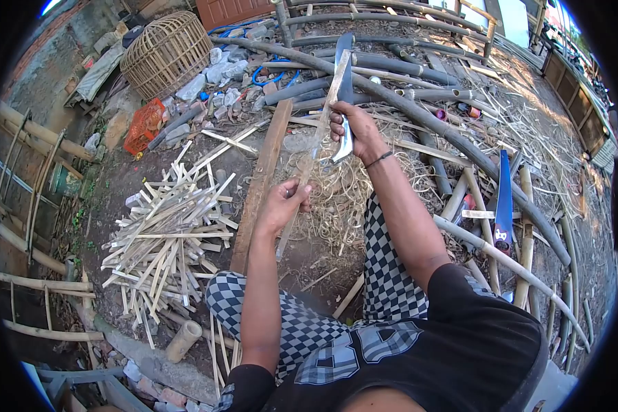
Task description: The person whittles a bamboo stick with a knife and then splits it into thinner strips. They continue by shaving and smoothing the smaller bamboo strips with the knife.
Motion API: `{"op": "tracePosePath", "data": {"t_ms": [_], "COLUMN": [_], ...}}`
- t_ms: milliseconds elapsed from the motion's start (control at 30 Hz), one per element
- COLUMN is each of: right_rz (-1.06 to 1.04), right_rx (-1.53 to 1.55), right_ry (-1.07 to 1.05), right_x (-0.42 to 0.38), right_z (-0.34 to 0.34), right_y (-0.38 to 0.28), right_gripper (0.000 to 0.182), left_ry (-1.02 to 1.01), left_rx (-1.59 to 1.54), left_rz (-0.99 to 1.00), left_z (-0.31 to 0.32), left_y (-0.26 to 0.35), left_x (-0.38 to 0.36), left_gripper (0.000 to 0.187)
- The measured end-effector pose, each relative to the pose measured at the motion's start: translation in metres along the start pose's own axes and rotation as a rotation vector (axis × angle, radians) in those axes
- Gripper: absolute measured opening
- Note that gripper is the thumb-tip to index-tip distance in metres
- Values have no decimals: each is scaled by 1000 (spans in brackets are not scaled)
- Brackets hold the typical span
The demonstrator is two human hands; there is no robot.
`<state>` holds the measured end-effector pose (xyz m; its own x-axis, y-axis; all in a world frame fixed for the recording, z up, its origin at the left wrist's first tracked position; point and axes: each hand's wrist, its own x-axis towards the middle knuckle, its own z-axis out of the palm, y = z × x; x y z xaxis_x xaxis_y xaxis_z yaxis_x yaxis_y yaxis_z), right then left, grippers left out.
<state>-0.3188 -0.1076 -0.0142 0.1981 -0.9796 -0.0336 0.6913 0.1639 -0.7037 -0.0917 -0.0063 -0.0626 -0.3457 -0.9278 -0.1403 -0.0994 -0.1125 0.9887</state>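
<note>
My right hand [358, 130] is closed around a machete [345, 79], its broad dark blade pointing away from me and its pale curved end showing below the fingers. A long, thin bamboo strip [326, 110] lies alongside the blade and slants back toward my lap. My left hand [286, 204] pinches this strip near its lower part. Curly bamboo shavings [343, 206] cover the ground beneath my hands. Left of them, a wooden plank [264, 165] runs lengthwise, and beyond it lies a loose heap of split bamboo strips [172, 237].
Long bamboo poles [453, 130] cross the ground ahead and to my right. A saw with a blue blade [505, 192] rests among them. At the far left stand a woven bamboo basket [166, 55] and an orange crate [144, 127]. A short bamboo piece [184, 341] lies lower left.
</note>
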Motion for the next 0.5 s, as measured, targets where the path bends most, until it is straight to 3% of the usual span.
{"op": "tracePosePath", "data": {"t_ms": [267,500], "right_rz": [-10,-15], "right_rx": [-36,-52], "right_ry": [38,89], "right_x": [-5,-3], "right_z": [7,5], "right_y": [-2,-1], "right_gripper": [16,22], "left_ry": [-11,-138], "left_rx": [247,72], "left_rz": [34,17], "left_z": [-1,-4], "left_y": [5,9], "left_x": [-2,-5], "left_gripper": [34,39]}}
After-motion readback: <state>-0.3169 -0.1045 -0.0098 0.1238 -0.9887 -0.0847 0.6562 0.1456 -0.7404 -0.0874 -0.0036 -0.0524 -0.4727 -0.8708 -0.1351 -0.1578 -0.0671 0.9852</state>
